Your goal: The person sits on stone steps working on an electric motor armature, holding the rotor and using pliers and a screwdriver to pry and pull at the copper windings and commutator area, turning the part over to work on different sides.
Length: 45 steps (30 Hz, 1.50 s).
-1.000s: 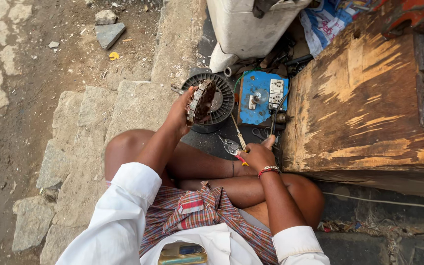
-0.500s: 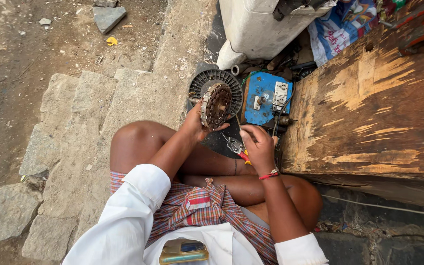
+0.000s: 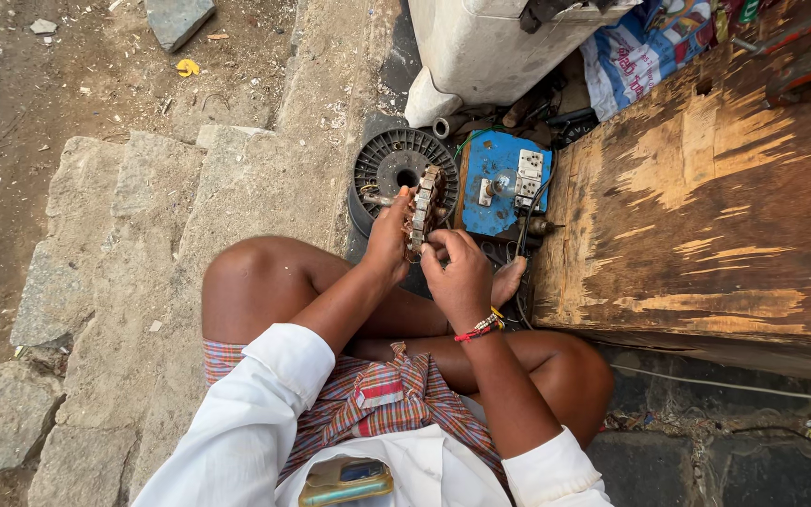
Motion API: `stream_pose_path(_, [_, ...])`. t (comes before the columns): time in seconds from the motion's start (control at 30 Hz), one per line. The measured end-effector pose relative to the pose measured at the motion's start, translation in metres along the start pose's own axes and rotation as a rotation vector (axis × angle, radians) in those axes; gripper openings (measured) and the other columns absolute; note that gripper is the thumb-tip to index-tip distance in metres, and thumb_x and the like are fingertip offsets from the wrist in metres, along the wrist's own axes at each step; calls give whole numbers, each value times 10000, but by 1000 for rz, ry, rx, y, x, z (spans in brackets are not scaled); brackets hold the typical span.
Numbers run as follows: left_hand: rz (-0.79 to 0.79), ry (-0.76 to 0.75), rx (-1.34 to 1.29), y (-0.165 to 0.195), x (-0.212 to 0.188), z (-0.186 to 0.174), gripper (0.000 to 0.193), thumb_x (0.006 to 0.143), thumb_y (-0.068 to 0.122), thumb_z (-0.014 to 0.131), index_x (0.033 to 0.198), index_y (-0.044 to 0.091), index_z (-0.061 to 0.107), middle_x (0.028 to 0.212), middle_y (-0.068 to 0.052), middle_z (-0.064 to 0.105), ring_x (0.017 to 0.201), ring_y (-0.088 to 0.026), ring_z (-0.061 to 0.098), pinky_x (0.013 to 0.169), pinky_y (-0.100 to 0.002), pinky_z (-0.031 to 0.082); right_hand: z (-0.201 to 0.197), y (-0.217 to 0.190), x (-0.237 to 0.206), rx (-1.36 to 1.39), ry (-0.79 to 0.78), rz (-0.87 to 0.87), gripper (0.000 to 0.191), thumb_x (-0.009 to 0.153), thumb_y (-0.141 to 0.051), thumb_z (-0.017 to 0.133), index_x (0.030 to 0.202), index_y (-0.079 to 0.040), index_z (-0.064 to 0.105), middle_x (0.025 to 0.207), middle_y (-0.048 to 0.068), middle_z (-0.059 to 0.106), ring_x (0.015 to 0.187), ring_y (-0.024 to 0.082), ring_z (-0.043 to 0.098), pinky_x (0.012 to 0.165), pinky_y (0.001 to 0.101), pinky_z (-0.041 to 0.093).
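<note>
At frame centre, the left hand (image 3: 389, 246) grips a rusty, ring-shaped motor stator (image 3: 421, 211), held on edge. The right hand (image 3: 460, 272) pinches its lower edge with the fingertips. Just above lie a black plastic spool (image 3: 389, 161) and a blue switch box (image 3: 497, 178); a worn wooden tabletop (image 3: 706, 197) fills the right of the frame.

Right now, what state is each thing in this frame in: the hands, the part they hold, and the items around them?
Left hand: closed on the ridged metal motor core, held upright, edge toward the camera.
Right hand: fingers pinched at the core's lower edge.
Black spool: lying flat on the ground.
Blue switch board: lying flat, wires attached.
Wooden bench: worn, paint scraped.
White container: standing, partly out of view.
</note>
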State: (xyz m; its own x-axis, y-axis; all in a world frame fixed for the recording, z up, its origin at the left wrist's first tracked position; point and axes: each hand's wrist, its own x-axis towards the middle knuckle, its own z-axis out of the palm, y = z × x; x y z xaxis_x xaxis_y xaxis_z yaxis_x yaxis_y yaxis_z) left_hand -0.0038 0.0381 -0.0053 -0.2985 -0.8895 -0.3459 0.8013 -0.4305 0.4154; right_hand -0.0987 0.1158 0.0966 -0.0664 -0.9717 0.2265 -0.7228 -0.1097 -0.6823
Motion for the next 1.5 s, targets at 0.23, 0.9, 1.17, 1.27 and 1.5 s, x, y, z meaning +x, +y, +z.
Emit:
stream_pose_path(0.23, [131, 22, 118, -15, -11, 2, 363, 1045, 225, 504, 1308, 4, 623, 1106, -56, 715, 947, -116, 683, 851, -279, 559, -2, 4, -9, -91, 51, -22, 131, 771, -74, 733, 851, -21, 644, 787, 96, 680, 633, 214, 693, 608, 354, 557])
stream_pose_path(0.9, [133, 180, 94, -24, -17, 4, 378, 1035, 221, 529, 1337, 15, 626, 1076, -65, 687, 914, -135, 665, 808, -299, 557, -4, 3, -12, -78, 52, -34, 139, 795, -62, 690, 898, -4, 618, 802, 116, 680, 669, 243, 691, 621, 374, 553])
stream_pose_path(1.17, [148, 173, 24, -16, -21, 6, 388, 1037, 231, 524, 1344, 10, 608, 1132, -94, 700, 966, -164, 682, 849, -317, 560, -11, -7, -20, -181, -38, -105, 173, 883, -113, 735, 1011, -10, 683, 870, 127, 714, 752, 270, 714, 676, 394, 553])
stream_pose_path(1.27, [127, 175, 13, -15, -24, 8, 373, 1032, 214, 527, 1331, 8, 609, 1149, -90, 704, 975, -158, 687, 855, -307, 561, -14, -7, -17, -281, -84, -123, 150, 875, -129, 741, 974, -26, 693, 857, 121, 722, 771, 294, 708, 687, 418, 547])
stream_pose_path(1.5, [100, 105, -9, -9, -30, 7, 322, 1031, 196, 514, 1256, 2, 639, 1038, -110, 708, 836, -172, 686, 754, -328, 575, -10, -13, -13, -226, -103, -90, 140, 770, -144, 718, 827, -43, 639, 761, 108, 693, 690, 297, 695, 620, 426, 547])
